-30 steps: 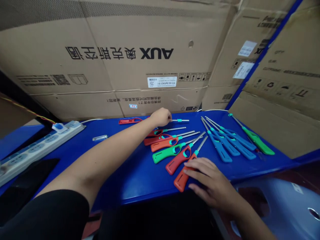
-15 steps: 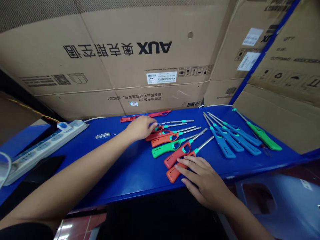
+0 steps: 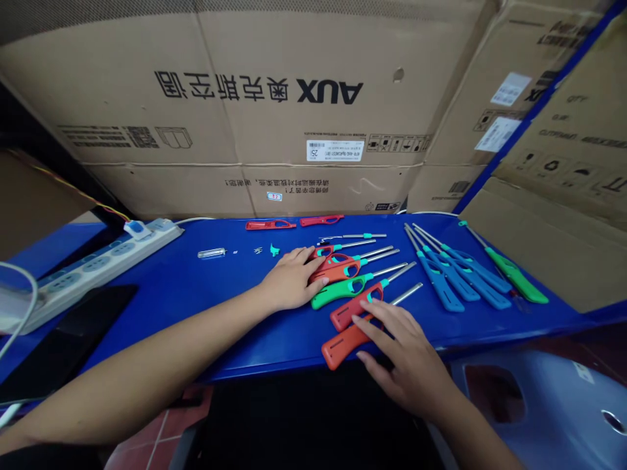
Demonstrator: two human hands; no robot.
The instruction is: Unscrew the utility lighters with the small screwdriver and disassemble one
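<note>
A row of long-nosed gas lighters in red, orange and green lies on the blue table. My left hand rests palm down, fingers loosely stretched over the handles of the red and orange lighters; its thumb reaches near the green lighter. Part of those handles is hidden beneath it. My right hand lies with fingers apart on the nearest orange lighter, fingertips close to the red lighter. Behind the row are two red casing halves, a metal tube with a teal collar and a teal trigger.
A clear fuel tank and tiny metal parts lie to the left. Several blue lighters and one green lighter lie right. A power strip, a black flat object and cardboard walls surround the table.
My left hand has come nearer from behind the row onto the handles, uncovering the teal trigger and small parts. The front orange lighter has shifted slightly toward me under my right hand. The view has turned.
</note>
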